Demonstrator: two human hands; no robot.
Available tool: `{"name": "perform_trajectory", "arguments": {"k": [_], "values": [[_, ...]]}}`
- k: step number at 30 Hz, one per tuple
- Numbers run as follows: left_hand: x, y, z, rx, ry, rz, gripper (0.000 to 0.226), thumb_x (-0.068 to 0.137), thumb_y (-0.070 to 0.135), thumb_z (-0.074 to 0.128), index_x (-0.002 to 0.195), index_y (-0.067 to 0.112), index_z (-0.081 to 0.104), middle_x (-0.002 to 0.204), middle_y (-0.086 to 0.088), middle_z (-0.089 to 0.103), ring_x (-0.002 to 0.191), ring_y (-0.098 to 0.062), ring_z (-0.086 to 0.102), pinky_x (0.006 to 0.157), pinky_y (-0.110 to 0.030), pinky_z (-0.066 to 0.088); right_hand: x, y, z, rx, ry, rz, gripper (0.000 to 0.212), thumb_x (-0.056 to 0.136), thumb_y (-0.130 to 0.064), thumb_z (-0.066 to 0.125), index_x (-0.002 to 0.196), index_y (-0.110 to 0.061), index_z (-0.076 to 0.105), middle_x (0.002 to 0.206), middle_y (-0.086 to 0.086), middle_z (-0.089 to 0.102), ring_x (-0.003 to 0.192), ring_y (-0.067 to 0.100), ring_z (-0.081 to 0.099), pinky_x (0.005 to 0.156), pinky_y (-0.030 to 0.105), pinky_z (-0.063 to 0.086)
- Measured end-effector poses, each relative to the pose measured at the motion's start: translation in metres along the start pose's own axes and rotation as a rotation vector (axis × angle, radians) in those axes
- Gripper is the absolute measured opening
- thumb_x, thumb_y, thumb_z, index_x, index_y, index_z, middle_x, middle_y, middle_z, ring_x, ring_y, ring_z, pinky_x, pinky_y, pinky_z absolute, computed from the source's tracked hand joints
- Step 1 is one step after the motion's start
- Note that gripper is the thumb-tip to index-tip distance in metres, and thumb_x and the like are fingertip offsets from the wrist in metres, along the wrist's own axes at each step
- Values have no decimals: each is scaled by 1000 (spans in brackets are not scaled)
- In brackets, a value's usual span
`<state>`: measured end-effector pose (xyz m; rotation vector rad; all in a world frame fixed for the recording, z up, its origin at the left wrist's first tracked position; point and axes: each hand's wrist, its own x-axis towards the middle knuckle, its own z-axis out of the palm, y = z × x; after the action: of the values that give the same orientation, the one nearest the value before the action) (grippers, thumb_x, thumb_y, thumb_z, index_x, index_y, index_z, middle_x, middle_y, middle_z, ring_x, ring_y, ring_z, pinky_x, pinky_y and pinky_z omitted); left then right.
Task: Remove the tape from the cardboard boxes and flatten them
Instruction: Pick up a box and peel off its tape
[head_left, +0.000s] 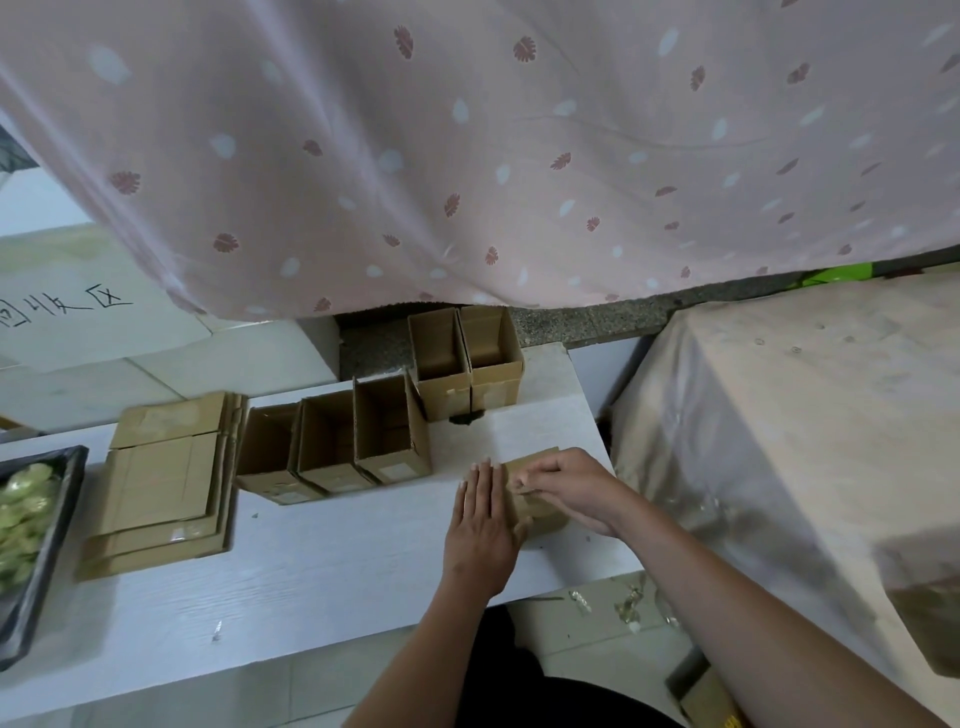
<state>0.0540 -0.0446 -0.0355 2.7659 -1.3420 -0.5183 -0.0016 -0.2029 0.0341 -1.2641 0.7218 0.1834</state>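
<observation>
A small brown cardboard box (537, 512) lies on the white table (291, 566) near its right edge. My left hand (480, 525) lies flat with straight fingers against the box's left side. My right hand (569, 488) curls over the box's top, its fingertips pinching at the tape there; the tape itself is hard to make out. Three open boxes (332, 447) stand in a row to the left, and two more open boxes (467, 364) stand behind them. A stack of flattened boxes (166, 483) lies further left.
A black tray (36, 545) of greenish pieces sits at the table's left edge. A pink patterned cloth (519, 156) hangs behind. A plastic-covered block (805, 441) stands to the right. Scraps litter the floor (613, 608) under my right arm.
</observation>
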Motion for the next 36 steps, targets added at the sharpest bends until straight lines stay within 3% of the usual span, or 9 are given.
{"name": "perform_trajectory", "arguments": {"k": [3,7,10,12,15,19,22,26,36], "values": [[-1,-2,2,21,10,4,76,95,55,-9,154,10,-24,161,-14,-31,150,-29,-27,125,-41,-11,-3,2,-5,90,-34,11,13,91,9,62,101,6,70,104,19,73,105,23,71,90,23,55],[0,1,2,22,6,20,69,97,51,-9,153,16,-28,159,-19,-32,149,-33,-28,124,-43,-14,-5,2,-9,68,-37,21,15,89,14,60,101,6,66,100,18,70,105,24,68,94,24,53],[0,6,-1,7,24,33,70,99,47,-5,156,9,-20,160,-19,-28,149,-33,-26,123,-44,-16,-5,-1,-12,38,31,14,24,89,13,58,106,-3,60,95,13,64,99,27,68,81,21,54],[1,12,-2,-39,60,47,70,100,41,1,157,2,-8,162,-18,-19,151,-32,-19,122,-41,-13,-5,-2,-13,-45,54,19,31,93,9,49,110,-10,67,94,8,65,92,23,70,78,22,54],[3,19,-2,-51,41,45,71,97,37,-1,156,-2,-9,162,-17,-22,152,-31,-20,120,-41,-17,-3,-3,-13,-240,86,28,36,97,-2,44,94,-13,78,100,5,73,97,22,71,93,30,55],[4,20,-2,-112,82,41,73,98,43,0,156,-1,-5,162,-15,-16,151,-29,-17,121,-41,-13,-2,-4,-15,-409,116,-5,29,96,-6,54,85,-19,77,97,-1,74,96,14,69,92,31,55],[4,19,0,-84,83,31,74,98,47,-1,157,1,-6,163,-14,-17,151,-27,-19,122,-43,-11,-6,-5,-20,-540,106,-65,29,90,-7,65,79,-32,77,93,-12,67,92,6,64,77,19,49],[6,20,1,-52,43,12,74,97,48,-5,156,3,-13,163,-13,-23,149,-26,-27,122,-43,-14,-8,-6,-23,-625,132,-87,28,83,-9,74,74,-36,76,83,-10,72,84,4,66,71,15,48],[8,18,5,-40,31,-11,77,97,53,-3,156,7,-17,163,-10,-26,149,-24,-28,122,-42,-15,-11,-4,-21,-440,84,34,16,77,-7,78,89,-18,78,98,4,75,102,13,68,90,28,54]]}}
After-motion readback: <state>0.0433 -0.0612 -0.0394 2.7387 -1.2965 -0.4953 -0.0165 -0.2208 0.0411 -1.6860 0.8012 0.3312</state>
